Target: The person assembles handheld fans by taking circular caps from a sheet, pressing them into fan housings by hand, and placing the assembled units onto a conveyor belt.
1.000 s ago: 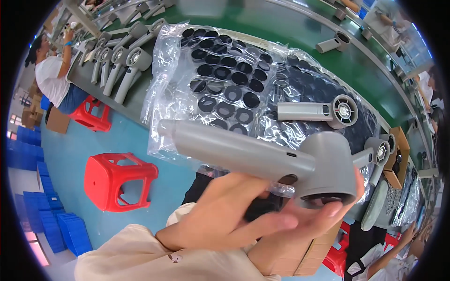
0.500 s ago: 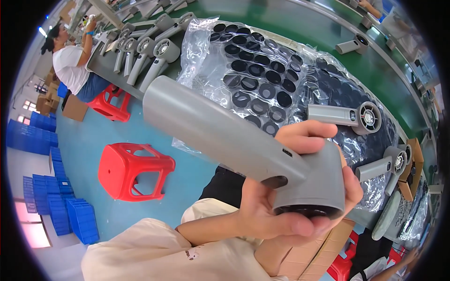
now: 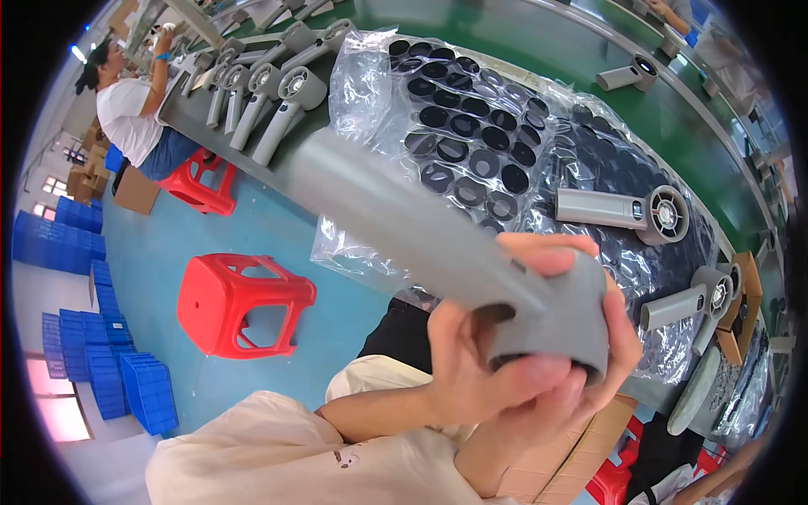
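Both hands are closed round a grey handheld fan (image 3: 551,324), its round head low and its thick handle pointing up and left, blurred by motion. My left hand (image 3: 459,370) wraps the head's left side, with fingers over the top and the thumb at the lower round opening. My right hand (image 3: 619,345) grips the right side, its thumb also pressed at that opening. The thumbs mostly cover the dark inside of the opening. Beyond the hands lies a clear plastic sheet (image 3: 358,109) with rows of black discs (image 3: 465,125). Another grey fan (image 3: 602,208) rests on it.
Several grey fans (image 3: 290,101) stand along the bench at the upper left. More fans (image 3: 673,309) and a cardboard box (image 3: 745,290) lie at the right. A green conveyor (image 3: 471,29) runs behind. Red stools (image 3: 240,303), blue crates (image 3: 147,391) and a seated person (image 3: 130,109) are at the left.
The held fan's handle end has swung slightly right and its head has tilted. The thumbs have moved further over the lower opening, where a black disc face showed more fully.
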{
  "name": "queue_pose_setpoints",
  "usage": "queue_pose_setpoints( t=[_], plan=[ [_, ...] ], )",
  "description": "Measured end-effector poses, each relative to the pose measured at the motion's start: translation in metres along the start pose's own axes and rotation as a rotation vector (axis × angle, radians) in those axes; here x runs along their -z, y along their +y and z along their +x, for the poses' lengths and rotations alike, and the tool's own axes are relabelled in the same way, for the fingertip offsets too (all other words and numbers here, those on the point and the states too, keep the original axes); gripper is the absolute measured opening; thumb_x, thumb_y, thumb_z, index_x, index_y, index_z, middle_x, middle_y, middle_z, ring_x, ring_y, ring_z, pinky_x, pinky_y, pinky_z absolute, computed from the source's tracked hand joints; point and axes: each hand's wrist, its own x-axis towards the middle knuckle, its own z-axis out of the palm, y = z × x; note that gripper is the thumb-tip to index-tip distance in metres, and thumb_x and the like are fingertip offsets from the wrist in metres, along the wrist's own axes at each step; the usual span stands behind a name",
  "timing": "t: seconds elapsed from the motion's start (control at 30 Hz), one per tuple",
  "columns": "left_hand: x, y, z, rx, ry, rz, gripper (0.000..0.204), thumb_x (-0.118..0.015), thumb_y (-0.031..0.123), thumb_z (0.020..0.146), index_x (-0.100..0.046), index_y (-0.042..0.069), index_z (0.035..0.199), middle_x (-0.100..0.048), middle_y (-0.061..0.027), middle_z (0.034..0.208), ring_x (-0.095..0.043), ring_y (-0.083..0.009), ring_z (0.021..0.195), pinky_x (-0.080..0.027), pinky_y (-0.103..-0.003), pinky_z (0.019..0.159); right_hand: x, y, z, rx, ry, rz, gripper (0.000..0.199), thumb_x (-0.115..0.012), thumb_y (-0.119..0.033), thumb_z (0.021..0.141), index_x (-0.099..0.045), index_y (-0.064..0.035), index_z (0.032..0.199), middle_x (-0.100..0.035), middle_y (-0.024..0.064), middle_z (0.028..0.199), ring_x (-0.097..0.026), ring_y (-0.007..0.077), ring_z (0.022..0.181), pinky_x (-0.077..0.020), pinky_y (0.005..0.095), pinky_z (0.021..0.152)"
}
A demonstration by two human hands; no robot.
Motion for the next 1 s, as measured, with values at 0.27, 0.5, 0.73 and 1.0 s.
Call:
queue_pose_setpoints(
  t=[0.27,0.5,0.73,1.0],
  plan=[
    [-0.003,0.020,0.010,0.438,-0.075,-0.049,0.089,-0.073,0.048,0.079,-0.033,-0.002,0.141,-0.042,-0.0236,0.139,-0.044,-0.0282,0.127,-0.040,-0.039,0.100,0.008,0.004,0.010,0.025,-0.018,-0.065,0.070,-0.069,-0.040,0.081,-0.042,0.0005,0.132,-0.048,0.0313,0.121,-0.054,0.0357,0.108,-0.0467,0.0443,0.088],
    [0.020,0.070,0.049,0.645,-0.768,0.658,0.037,-0.070,0.021,0.084,-0.061,-0.002,0.111,-0.054,-0.0254,0.121,-0.057,-0.0311,0.102,-0.048,-0.039,0.081,0.020,-0.002,0.022,0.101,0.158,-0.090,0.099,-0.079,-0.047,0.071,-0.026,0.0019,0.139,-0.047,0.0381,0.120,-0.059,0.0362,0.100,-0.0550,0.0400,0.077],
    [0.008,0.015,0.032,-0.378,-0.420,0.476,0.038,-0.066,0.031,0.085,-0.055,-0.002,0.101,-0.054,-0.0395,0.103,-0.062,-0.0288,0.066,-0.054,-0.036,0.061,0.001,-0.008,0.001,-0.034,0.084,-0.062,0.080,-0.072,-0.057,0.073,-0.045,-0.0030,0.125,-0.048,0.0389,0.119,-0.057,0.0394,0.107,-0.0520,0.0432,0.084],
    [0.008,-0.003,0.021,-0.393,-0.217,0.312,0.044,-0.051,0.038,0.093,-0.051,-0.002,0.112,-0.047,-0.0435,0.111,-0.062,-0.0342,0.071,-0.054,-0.039,0.053,-0.011,0.002,-0.003,0.096,-0.048,0.123,0.057,-0.053,-0.044,0.092,-0.045,-0.0003,0.128,-0.050,0.0345,0.118,-0.056,0.0359,0.104,-0.0504,0.0450,0.084]
  ],
)
